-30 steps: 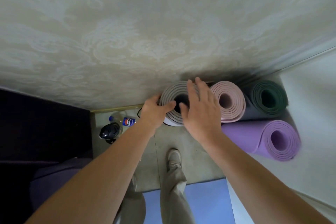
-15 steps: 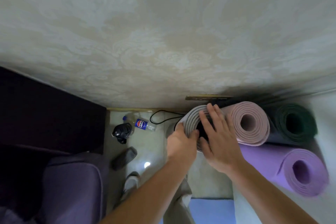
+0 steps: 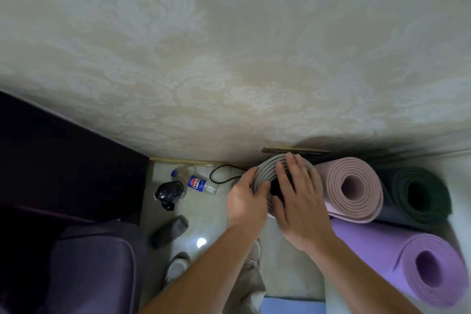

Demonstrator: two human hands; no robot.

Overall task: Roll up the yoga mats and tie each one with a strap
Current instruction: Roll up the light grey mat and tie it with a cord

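Much of the grey mat is covered. Both hands lie over its rolled end, so only the upper left arc of its coils and a bit of the dark hollow show. The length of the roll runs away behind that end, out of sight, and whether anything is tied round it cannot be told. The fingers of the left hand go round the far side of the roll's left edge and are hidden; only the thumb shows. Both forearms are cut off by the bottom edge, as is a blue mat lying flat below the hands. A white shoe sits partly behind the left forearm.

The left hand grips the left edge of the grey roll, with its thumb laid across the coils on the front. The right hand lies flat on the end face and holds nothing. Its fingers are straight and a little spread, pointing up toward the wall, and its palm covers the hollow.

Just beside the right hand lies a rolled pink mat. Beyond that is a dark green mat, blurred. A purple mat lies to the right of the right forearm, soft at its lower edge. Left of the left hand, on the floor, are a black cable, a clear bottle with a blue label, a black flask and a dark slipper.
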